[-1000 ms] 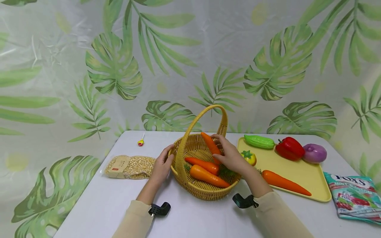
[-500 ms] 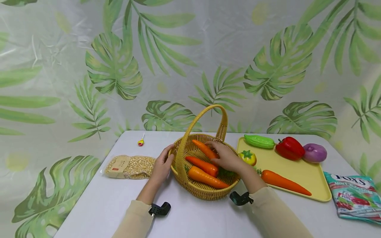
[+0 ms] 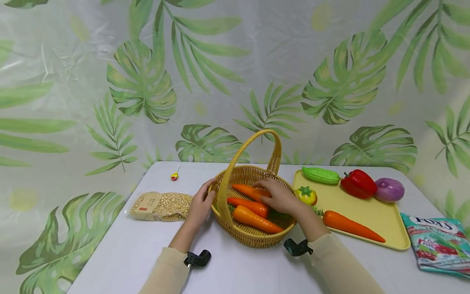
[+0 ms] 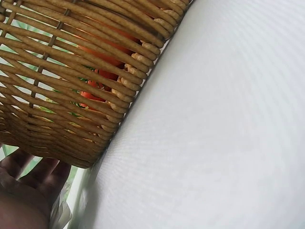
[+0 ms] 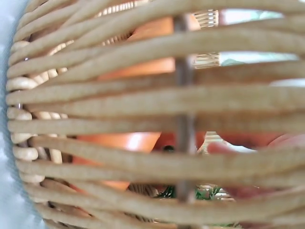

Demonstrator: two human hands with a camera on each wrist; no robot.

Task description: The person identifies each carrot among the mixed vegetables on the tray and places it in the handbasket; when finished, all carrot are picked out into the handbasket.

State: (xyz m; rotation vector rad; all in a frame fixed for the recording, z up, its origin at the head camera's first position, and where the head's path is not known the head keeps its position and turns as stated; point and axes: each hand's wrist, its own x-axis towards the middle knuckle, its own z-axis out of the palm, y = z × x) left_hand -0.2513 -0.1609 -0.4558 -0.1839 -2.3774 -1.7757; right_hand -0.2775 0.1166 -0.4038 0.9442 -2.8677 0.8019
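Note:
A yellow wicker basket with a tall handle stands on the white table. My left hand rests against its left rim; in the left wrist view the fingers lie against the outer wall, fairly straight. Inside the basket, my right hand grips the thick end of an orange carrot, which lies nearly flat. Two more carrots, a middle one and a front one, lie before it. The right wrist view looks through the basket's weave, so the fingertips are mostly hidden there.
On the right, a yellow tray holds a carrot, a green gourd-like vegetable, a red pepper, a purple eggplant and a yellow tomato-like piece. Also out: a candy bag, corn kernels, a lollipop.
The right hand has lowered its carrot into the basket and tipped it from steep to nearly flat, its point moving left and down. The left hand has stayed at the rim.

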